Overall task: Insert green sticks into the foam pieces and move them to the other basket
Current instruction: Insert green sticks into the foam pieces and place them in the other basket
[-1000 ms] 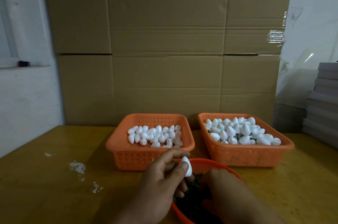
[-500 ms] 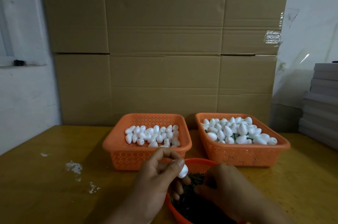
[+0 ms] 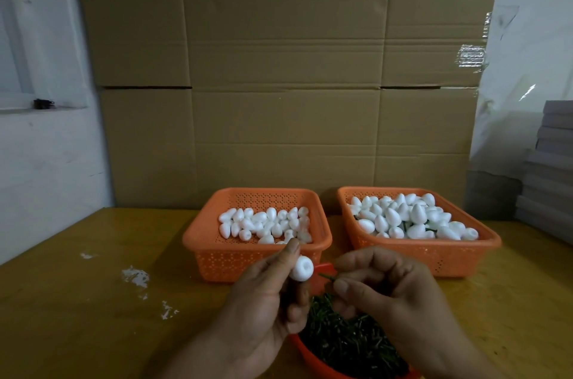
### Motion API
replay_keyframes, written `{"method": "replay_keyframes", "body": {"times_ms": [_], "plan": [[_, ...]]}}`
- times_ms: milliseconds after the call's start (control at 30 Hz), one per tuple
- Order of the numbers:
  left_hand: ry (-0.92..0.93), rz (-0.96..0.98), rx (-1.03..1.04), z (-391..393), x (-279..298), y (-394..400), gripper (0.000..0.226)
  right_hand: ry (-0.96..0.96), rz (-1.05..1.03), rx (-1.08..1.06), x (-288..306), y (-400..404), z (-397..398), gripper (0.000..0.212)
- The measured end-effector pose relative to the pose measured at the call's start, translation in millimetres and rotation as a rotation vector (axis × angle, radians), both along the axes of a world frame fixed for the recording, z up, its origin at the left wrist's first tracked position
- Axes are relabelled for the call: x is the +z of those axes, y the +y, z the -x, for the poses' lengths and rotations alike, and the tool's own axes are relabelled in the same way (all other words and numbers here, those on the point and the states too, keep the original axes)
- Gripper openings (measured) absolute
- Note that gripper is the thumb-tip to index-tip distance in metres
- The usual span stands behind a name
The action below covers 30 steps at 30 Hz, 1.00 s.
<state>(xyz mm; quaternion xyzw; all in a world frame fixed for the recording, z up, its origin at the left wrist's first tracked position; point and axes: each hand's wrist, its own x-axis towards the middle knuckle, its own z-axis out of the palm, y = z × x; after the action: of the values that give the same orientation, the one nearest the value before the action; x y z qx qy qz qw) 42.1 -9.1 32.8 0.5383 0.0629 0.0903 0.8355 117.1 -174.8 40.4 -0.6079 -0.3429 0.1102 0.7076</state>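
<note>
My left hand (image 3: 266, 298) pinches a white egg-shaped foam piece (image 3: 301, 268), its flat end with a small hole turned toward my right hand. My right hand (image 3: 390, 295) pinches a thin green stick (image 3: 327, 277) whose tip points at the foam, a short gap away. Below both hands a red bowl (image 3: 305, 350) holds a heap of green sticks (image 3: 344, 335). The left orange basket (image 3: 198, 239) holds plain foam pieces. In the right orange basket (image 3: 490, 244) lie foam pieces with green sticks showing among them.
Tall cardboard boxes (image 3: 285, 75) stand behind the baskets. White foam crumbs (image 3: 135, 275) lie on the yellow-brown table (image 3: 77, 316) at the left. A stack of grey boards (image 3: 552, 168) rises at the right edge.
My right hand has lifted out of the red bowl with a green stick. My left hand turned the foam piece so its flat end faces the stick.
</note>
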Motion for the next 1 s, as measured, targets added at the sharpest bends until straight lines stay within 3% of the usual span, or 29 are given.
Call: {"method": "replay_keyframes", "body": {"times_ms": [567, 800, 1000], "plan": [[-0.010, -0.009, 0.028, -1.4, 1.3, -2.2, 0.036, -0.239, 0.071, -0.092, -6.2, 3.2, 9.3, 0.019], [-0.024, -0.086, 0.050, 0.5, -0.2, -3.9, 0.034, -0.536, 0.188, -0.225, -5.7, -1.8, 8.5, 0.030], [-0.051, -0.210, 0.096, -0.3, -3.3, -4.1, 0.041, -0.733, 0.164, -0.286, -6.1, 2.6, 11.5, 0.021]]}}
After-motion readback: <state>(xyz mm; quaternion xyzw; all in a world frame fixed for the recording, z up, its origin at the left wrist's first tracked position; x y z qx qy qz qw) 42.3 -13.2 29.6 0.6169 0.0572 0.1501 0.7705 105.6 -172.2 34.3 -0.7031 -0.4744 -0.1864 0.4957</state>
